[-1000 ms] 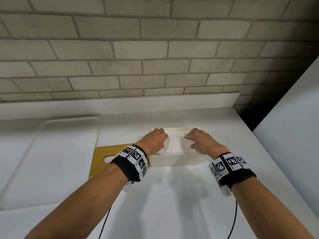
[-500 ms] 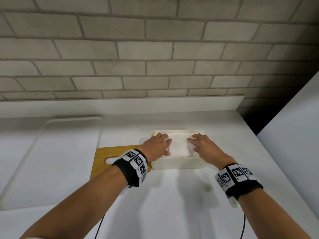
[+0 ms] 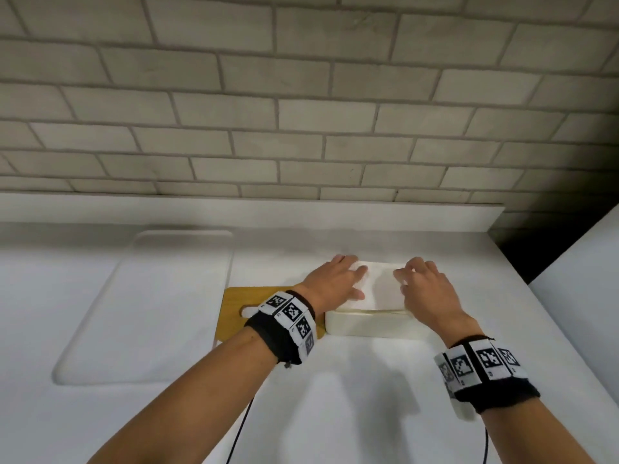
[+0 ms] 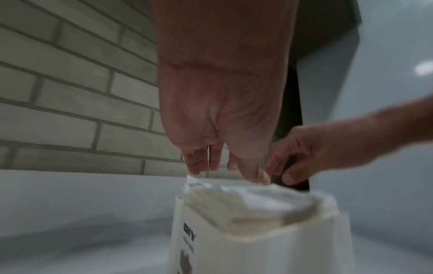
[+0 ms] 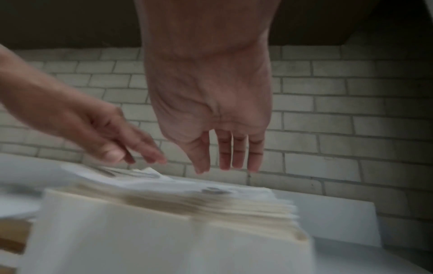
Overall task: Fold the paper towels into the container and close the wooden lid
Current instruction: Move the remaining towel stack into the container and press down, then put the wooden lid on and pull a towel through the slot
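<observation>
While towels (image 3: 380, 289) sit heaped in the box (image 3: 371, 326): pressing step, both hands, left (image 3: 335, 283) and right (image 3: 425, 286), spread flat, gripping nothing. Next: fetch lid (image 3: 241, 306) at nine o'clock.

- Both forearms are seen bare, with no sleeves, up to the lower edge of the head view.
- A black fabric wristband (image 3: 268, 339) is worn on the left wrist, and a strip of white square tiles printed with black-and-white coded markers (image 3: 290, 311) is wrapped over it.
- A matching black wristband (image 3: 502, 395) with a strip of marker tiles (image 3: 479, 361) is worn on the right wrist.
- A white block (image 3: 464, 408) is seen under the right band.
- A thin black cable (image 3: 239, 433) is seen hanging below the left wrist, and another (image 3: 486, 445) below the right, both towards 6 o'clock.
- The left hand (image 3: 335, 283) and right hand (image 3: 425, 288) are seen without gloves.
</observation>
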Available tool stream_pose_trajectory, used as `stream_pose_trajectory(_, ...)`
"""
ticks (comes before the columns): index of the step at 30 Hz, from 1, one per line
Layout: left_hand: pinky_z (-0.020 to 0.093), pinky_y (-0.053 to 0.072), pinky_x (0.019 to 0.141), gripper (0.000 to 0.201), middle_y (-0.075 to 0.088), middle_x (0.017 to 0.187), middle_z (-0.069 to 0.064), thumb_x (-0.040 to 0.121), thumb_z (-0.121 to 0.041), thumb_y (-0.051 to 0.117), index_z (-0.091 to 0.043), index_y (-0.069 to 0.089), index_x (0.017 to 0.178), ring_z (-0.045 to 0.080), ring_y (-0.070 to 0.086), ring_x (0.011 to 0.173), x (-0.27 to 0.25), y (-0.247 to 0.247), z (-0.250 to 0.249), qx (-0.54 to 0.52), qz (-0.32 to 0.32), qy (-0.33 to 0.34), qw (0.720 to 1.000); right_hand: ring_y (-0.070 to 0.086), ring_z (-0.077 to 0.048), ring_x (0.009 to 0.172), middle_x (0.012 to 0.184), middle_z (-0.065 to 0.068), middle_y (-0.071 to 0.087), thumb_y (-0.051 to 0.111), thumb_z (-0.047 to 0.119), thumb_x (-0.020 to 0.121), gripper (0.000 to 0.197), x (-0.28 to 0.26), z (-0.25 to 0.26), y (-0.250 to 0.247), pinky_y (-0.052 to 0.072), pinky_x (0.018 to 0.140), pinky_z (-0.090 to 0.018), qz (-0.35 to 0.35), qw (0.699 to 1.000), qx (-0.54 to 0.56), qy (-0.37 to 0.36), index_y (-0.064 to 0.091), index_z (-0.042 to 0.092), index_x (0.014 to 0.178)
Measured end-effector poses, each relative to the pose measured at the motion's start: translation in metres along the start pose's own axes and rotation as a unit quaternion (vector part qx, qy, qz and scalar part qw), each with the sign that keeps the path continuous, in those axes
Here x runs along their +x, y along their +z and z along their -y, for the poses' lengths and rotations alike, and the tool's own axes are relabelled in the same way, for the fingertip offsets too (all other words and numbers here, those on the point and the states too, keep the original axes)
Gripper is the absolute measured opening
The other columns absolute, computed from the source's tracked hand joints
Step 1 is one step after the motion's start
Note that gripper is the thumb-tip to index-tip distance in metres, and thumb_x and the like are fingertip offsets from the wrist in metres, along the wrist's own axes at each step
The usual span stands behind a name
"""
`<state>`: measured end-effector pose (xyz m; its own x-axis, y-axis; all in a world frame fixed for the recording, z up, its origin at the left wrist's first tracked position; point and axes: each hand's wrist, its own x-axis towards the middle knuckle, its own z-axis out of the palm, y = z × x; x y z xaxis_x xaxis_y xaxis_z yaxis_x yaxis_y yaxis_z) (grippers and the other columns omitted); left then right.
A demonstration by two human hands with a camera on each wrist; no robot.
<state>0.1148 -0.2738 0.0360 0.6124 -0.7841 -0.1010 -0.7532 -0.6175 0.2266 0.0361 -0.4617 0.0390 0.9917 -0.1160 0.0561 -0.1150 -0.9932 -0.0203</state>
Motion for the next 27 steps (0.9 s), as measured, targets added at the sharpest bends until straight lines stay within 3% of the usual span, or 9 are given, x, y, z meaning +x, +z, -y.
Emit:
stream_pose_trajectory(3,0.035,0.02,0.116,0.052,0.026,0.156,0.008,0.1,-0.029,0.046,-0.017,0.033,0.148,0.026,0.021,0.143,-0.032,-0.017,0.024,-0.115,-0.108,-0.052,0.986,0.05,-0.025,0.113,0.125,-0.005,0.053,0.051,0.015,0.095,0.031,-0.008,0.048,-0.011,0.045,0.087,-0.034,-0.037,0.993,0.113,0.003,0.061,0.014,0.123)
stream_pose_trajectory(6,0.03,0.028,0.111,0.042,0.045,0.143,0.008,0.097,-0.02,0.052,-0.013,0.049,0.138,0.025,0.039,0.134,-0.068,-0.01,0.071,-0.178,-0.185,-0.16,0.953,0.052,-0.025,0.112,0.119,-0.006,0.056,0.05,0.014,0.094,0.027,-0.014,0.105,-0.003,0.045,0.087,-0.033,-0.023,0.984,0.153,-0.086,0.064,0.013,0.118)
stream_pose_trajectory(12,0.034,0.043,0.102,0.036,0.06,0.129,0.012,0.095,-0.019,0.052,-0.007,0.058,0.129,0.028,0.056,0.12,-0.13,0.035,0.144,-0.299,-0.108,-0.39,0.864,0.047,-0.031,0.125,0.137,-0.012,0.051,0.042,0.0,0.092,0.043,-0.008,0.187,0.057,0.04,0.103,-0.038,0.138,0.976,0.11,-0.128,0.052,0.009,0.133)
stream_pose_trajectory(15,0.036,0.042,0.08,0.012,0.058,0.091,0.014,0.09,-0.011,0.052,-0.003,0.061,0.086,0.029,0.054,0.09,-0.143,0.053,0.161,-0.46,-0.126,-0.441,0.76,0.034,-0.031,0.135,0.144,-0.014,0.041,0.044,0.005,0.091,0.049,-0.005,0.189,0.081,0.029,0.115,-0.039,0.152,0.982,0.097,-0.05,0.038,0.005,0.14)
stream_pose_trajectory(17,0.033,0.033,0.069,0.022,0.046,0.074,0.008,0.089,-0.01,0.05,-0.008,0.046,0.068,0.023,0.042,0.074,-0.142,0.055,0.163,-0.479,-0.119,-0.465,0.735,0.025,-0.032,0.14,0.148,-0.016,0.034,0.045,0.009,0.092,0.053,-0.003,0.187,0.091,0.017,0.12,-0.038,0.142,0.983,0.118,0.006,0.031,0.002,0.143)
stream_pose_trajectory(22,0.03,0.04,0.07,0.018,0.059,0.091,0.012,0.092,-0.008,0.044,0.001,0.06,0.091,0.024,0.053,0.082,-0.128,0.055,0.155,-0.425,-0.077,-0.46,0.776,0.012,-0.037,0.145,0.151,-0.019,0.023,0.046,0.016,0.094,0.058,-0.001,0.196,0.101,0.01,0.122,-0.041,0.156,0.966,0.187,0.085,0.022,0.003,0.145)
stream_pose_trajectory(24,0.03,0.041,0.068,0.017,0.058,0.088,0.011,0.09,-0.005,0.042,-0.003,0.056,0.08,0.022,0.053,0.077,-0.122,0.05,0.152,-0.401,-0.066,-0.456,0.792,0.014,-0.038,0.144,0.15,-0.02,0.024,0.047,0.018,0.094,0.058,0.001,0.201,0.102,0.011,0.121,-0.043,0.158,0.963,0.195,0.095,0.021,0.002,0.144)
stream_pose_trajectory(26,0.032,0.046,0.079,0.019,0.059,0.101,0.013,0.091,-0.006,0.04,-0.004,0.059,0.088,0.026,0.057,0.09,-0.115,0.046,0.151,-0.346,-0.043,-0.45,0.822,0.011,-0.039,0.145,0.153,-0.022,0.019,0.045,0.018,0.094,0.061,0.0,0.201,0.103,0.009,0.121,-0.044,0.161,0.964,0.187,0.096,0.017,0.002,0.146)
stream_pose_trajectory(27,0.035,0.045,0.091,0.026,0.055,0.12,0.018,0.092,-0.01,0.039,-0.003,0.059,0.108,0.03,0.055,0.107,-0.112,0.045,0.151,-0.306,-0.026,-0.44,0.844,0.008,-0.039,0.146,0.155,-0.022,0.015,0.044,0.019,0.095,0.063,-0.002,0.201,0.105,0.008,0.122,-0.043,0.162,0.967,0.174,0.093,0.014,0.002,0.147)
